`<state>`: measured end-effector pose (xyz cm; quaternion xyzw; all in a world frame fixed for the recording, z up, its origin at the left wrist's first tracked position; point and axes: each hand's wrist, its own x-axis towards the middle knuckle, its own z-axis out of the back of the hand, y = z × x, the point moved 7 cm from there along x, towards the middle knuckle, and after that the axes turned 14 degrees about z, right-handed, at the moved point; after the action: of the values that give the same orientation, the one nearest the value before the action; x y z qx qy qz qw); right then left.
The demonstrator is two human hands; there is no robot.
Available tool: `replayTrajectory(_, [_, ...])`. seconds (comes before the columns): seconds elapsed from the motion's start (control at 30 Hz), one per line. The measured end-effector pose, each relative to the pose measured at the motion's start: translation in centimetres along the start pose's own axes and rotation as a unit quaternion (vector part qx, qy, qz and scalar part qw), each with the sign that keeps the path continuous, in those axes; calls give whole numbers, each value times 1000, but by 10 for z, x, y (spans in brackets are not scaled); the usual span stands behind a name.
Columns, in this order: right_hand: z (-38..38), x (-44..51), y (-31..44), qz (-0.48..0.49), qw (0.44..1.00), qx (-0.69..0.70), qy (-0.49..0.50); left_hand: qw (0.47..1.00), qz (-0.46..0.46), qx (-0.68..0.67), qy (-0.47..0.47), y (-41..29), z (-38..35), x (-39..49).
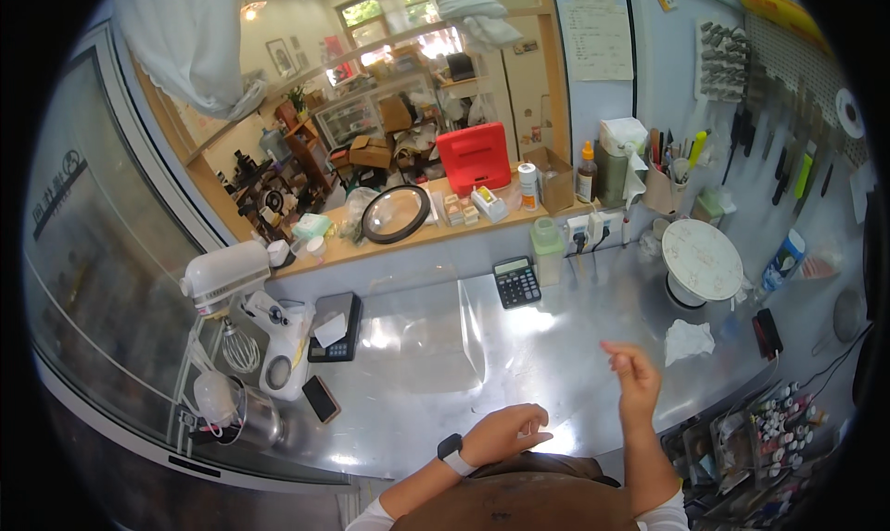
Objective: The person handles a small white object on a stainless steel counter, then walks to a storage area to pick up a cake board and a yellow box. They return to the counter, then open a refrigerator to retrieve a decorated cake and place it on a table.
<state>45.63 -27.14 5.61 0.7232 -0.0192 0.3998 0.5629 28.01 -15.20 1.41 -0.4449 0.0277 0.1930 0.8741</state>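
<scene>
My left hand [506, 430], with a watch [453, 453] on its wrist, hovers by the front edge of the steel table [549, 371]. Its fingers are loosely bent, thumb apart, and nothing is in it. My right hand [636, 381] is raised over the table to the right, half curled, with no object visible in it. Nearest to that hand lies a crumpled white cloth or tissue [688, 341]. A clear plastic sheet or cover [431, 343] rests ahead of my left hand. Beyond it, a black calculator [516, 282] leans near the wall.
At left are a stand mixer [226, 274], a steel bowl [257, 416], a digital scale [335, 326] and a phone [321, 399]. A cake turntable [702, 260] stands back right. The wooden ledge [334, 253] holds a red tablet case [474, 157]. Several small bottles [782, 420] fill the lower right.
</scene>
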Motion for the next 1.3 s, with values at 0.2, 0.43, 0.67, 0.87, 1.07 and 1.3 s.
replayTrajectory(0.2, [-21,-10,7,-46,984,173,11,994,-44,-46,-87,3,3,4])
replayTrajectory(0.43, [-77,-52,40,145,935,-92,310,892,-34,-448,-44,11,14,12])
replayTrajectory(0.67, [-69,-50,10,-65,962,156,212,861,-54,-505,-33,11,17,7])
replayTrajectory(0.87, [-70,-51,5,-104,946,261,160,868,-58,-493,-23,12,15,6])
replayTrajectory(1.07, [-65,-53,3,-108,969,137,174,873,-36,-486,-20,14,7,5])
replayTrajectory(1.3, [-60,-56,7,-120,972,130,155,900,-23,-435,-22,10,5,2])
